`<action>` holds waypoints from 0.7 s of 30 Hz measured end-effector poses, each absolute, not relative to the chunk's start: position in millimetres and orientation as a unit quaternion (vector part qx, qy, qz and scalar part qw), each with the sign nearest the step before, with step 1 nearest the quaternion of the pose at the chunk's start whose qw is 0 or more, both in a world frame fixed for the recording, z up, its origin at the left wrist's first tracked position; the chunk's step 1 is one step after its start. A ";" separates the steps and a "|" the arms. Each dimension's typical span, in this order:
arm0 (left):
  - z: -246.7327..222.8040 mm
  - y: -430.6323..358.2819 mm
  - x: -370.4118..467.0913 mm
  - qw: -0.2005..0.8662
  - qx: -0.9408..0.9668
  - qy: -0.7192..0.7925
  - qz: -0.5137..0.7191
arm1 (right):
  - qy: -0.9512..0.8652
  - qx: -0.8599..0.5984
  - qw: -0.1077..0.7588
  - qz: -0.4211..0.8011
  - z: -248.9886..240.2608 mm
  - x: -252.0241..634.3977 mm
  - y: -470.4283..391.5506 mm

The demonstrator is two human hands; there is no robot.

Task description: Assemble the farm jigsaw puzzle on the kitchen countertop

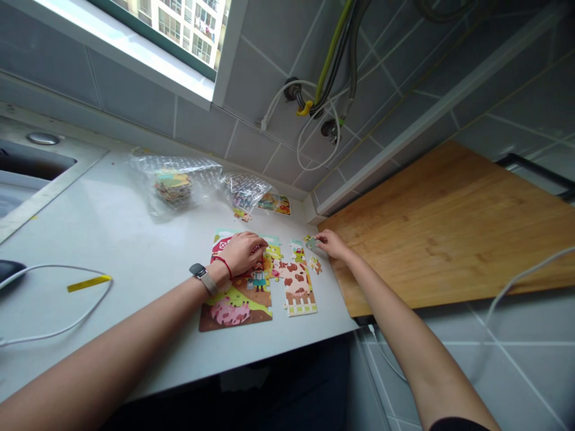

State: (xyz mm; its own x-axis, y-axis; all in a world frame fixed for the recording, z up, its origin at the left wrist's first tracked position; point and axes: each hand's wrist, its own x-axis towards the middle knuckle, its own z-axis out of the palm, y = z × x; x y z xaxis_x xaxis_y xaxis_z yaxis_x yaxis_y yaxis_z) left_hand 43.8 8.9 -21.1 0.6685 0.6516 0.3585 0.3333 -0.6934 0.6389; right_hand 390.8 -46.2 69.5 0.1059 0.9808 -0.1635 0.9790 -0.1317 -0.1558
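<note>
A partly joined farm jigsaw puzzle [236,311] lies on the white counter, showing a pink pig, a red barn and a figure. My left hand [245,251] rests over its upper part with the fingers curled together; what is under the fingertips is hidden. To the right is a joined section with a brown-and-white cow [297,280], linked to the main part near the cow's head, with a gap below. At the counter's right side my right hand [331,244] pinches a puzzle piece [311,243], its greyish side showing. A loose puzzle piece [315,265] lies just below.
Behind the puzzle are a clear bag of puzzle pieces [173,185], a second crumpled plastic bag [246,188], a picture card [281,204] and loose pieces [242,214]. A wooden board [449,233] borders the right side. Left are a sink [90,157], a white cable [58,328] and a yellow strip [88,284].
</note>
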 end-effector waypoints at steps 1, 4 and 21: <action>-21.8 9.1 44.0 0.271 0.872 0.282 0.294 | -0.667 -0.735 0.005 0.120 72.1 386.3 -44.4; -23.3 9.7 44.4 0.267 0.874 0.279 0.294 | -0.693 -0.705 -0.004 0.147 77.0 368.9 -36.1; -25.0 11.3 45.2 0.270 0.874 0.281 0.290 | -0.780 -0.608 -0.044 0.140 50.4 308.4 -13.2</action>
